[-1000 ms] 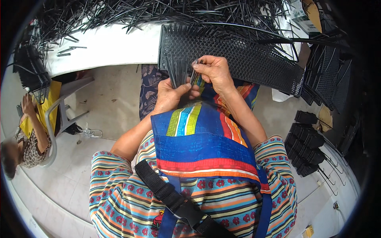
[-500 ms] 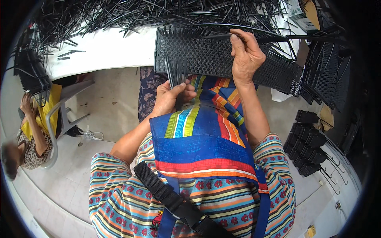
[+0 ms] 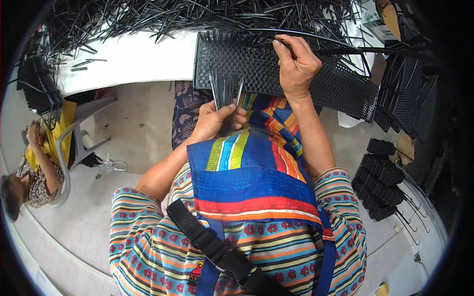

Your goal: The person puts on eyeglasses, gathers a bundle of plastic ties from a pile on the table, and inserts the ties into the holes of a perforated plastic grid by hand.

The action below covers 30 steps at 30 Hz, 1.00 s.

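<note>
My left hand (image 3: pixel 219 118) is closed around a bundle of thin black strips (image 3: pixel 224 93). The strips stand up out of the fist and fan slightly, one leaning off to the right. In front of me lies a long black perforated board (image 3: pixel 247 66), with strips standing up in a row along its far left edge. Over the far side of that board, my right hand (image 3: pixel 298 64) has thumb and forefinger pinched together. Whatever sits between those fingertips is too small to make out.
A large heap of loose black strips (image 3: pixel 197 17) covers the far part of the white table (image 3: pixel 128 61). More perforated boards (image 3: pixel 405 89) stand at the right. Stacked black pieces with hooks (image 3: pixel 380 182) lie on the right floor. Another person (image 3: pixel 39 167) sits at far left.
My right hand has moved left along the board's far edge, still pinched. In my left hand, one strip now leans apart from the bundle.
</note>
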{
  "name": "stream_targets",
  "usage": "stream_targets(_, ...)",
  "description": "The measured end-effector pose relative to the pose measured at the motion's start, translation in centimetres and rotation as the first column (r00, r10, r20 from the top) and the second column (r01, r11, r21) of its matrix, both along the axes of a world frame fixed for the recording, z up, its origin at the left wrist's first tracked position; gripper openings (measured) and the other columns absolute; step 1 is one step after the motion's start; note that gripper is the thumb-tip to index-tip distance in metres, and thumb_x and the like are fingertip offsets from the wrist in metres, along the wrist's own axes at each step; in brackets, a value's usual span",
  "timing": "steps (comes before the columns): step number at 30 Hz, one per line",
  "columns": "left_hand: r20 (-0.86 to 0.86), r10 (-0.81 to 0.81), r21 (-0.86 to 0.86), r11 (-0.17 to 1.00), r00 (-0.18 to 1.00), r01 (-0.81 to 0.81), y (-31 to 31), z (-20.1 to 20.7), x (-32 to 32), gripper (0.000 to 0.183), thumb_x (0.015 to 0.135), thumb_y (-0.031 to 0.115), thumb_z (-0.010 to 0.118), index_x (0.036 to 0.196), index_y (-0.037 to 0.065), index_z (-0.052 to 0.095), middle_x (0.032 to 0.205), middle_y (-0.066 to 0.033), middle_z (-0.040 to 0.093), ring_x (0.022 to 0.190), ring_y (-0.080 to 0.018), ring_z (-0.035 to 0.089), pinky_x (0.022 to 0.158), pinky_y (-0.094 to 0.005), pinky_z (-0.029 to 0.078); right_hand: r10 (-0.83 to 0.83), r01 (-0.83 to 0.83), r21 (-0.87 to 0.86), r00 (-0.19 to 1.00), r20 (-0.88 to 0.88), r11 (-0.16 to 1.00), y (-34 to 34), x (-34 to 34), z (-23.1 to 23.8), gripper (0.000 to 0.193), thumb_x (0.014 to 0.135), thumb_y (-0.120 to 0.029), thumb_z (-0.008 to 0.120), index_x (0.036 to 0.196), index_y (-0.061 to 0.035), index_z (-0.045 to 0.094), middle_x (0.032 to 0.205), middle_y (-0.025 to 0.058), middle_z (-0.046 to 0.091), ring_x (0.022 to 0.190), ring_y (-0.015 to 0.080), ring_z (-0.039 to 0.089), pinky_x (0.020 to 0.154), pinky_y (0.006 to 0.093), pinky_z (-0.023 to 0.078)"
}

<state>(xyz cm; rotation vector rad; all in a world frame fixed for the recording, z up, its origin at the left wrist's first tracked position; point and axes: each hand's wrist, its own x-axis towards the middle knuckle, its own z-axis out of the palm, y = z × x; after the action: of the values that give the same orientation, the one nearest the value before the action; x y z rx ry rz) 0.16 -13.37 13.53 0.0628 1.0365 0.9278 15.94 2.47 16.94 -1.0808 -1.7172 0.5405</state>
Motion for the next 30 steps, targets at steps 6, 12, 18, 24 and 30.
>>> stream_targets(6, -0.059, 0.042, 0.118, 0.992, 0.997, -0.035, -0.4, -0.3, 0.2, 0.014, 0.095, 0.004, 0.055, 0.106, -0.002, 0.061, 0.087, -0.0119, 0.069, 0.069, -0.0155, 0.067, 0.059, -0.0262, 0.056, -0.002, -0.008, 0.124, 0.996, 0.085, 0.992, -0.1, -0.1, 1.4, 0.009, 0.079, -0.002, 0.073, 0.088, -0.0010, 0.070, 0.075, 0.0078, 0.067, 0.061, 0.0153, 0.062, 0.055, 0.0256, 0.048)
stream_targets(12, -0.036, -0.076, 0.039, 0.996, 0.996, 0.077, -0.3, -1.2, -0.1, 0.012, 0.093, 0.001, 0.055, 0.101, -0.003, 0.064, 0.085, -0.0114, 0.069, 0.067, -0.0166, 0.067, 0.061, -0.0276, 0.058, -0.013, 0.012, -0.022, 0.999, -0.049, 1.000, 0.3, 0.5, 1.3, 0.009, 0.079, 0.001, 0.070, 0.088, -0.0001, 0.071, 0.076, 0.0060, 0.067, 0.062, 0.0108, 0.060, 0.056, 0.0235, 0.046)
stream_targets(18, -0.028, -0.015, 0.046, 0.999, 1.000, 0.016, -0.2, -0.4, 0.1, 0.011, 0.093, 0.001, 0.054, 0.099, -0.005, 0.061, 0.088, -0.0130, 0.068, 0.071, -0.0166, 0.068, 0.062, -0.0258, 0.057, -0.019, 0.015, -0.053, 0.997, -0.080, 0.999, -0.2, 0.9, 0.4, 0.009, 0.080, 0.000, 0.071, 0.089, -0.0006, 0.071, 0.078, 0.0050, 0.067, 0.063, 0.0094, 0.059, 0.056, 0.0227, 0.046)
stream_targets(24, -0.032, -0.038, 0.046, 0.998, 0.999, 0.039, 0.0, 0.1, 0.0, 0.012, 0.092, -0.001, 0.054, 0.099, -0.006, 0.062, 0.089, -0.0144, 0.069, 0.073, -0.0185, 0.069, 0.062, -0.0270, 0.058, -0.018, 0.015, -0.066, 0.998, -0.055, 0.998, -0.3, 0.4, 0.0, 0.010, 0.079, -0.001, 0.072, 0.089, -0.0011, 0.072, 0.077, 0.0057, 0.067, 0.063, 0.0110, 0.061, 0.056, 0.0236, 0.046)
stream_targets(30, -0.022, 0.025, 0.020, 0.999, 0.999, -0.025, 0.1, 0.2, 0.1, 0.012, 0.091, -0.003, 0.054, 0.099, -0.006, 0.062, 0.088, -0.0148, 0.069, 0.073, -0.0191, 0.069, 0.062, -0.0275, 0.058, 0.040, -0.039, -0.014, 0.997, 0.070, 0.999, 0.2, -1.6, -0.1, 0.009, 0.076, -0.005, 0.073, 0.085, -0.0028, 0.072, 0.073, 0.0085, 0.066, 0.060, 0.0179, 0.063, 0.054, 0.0270, 0.047)
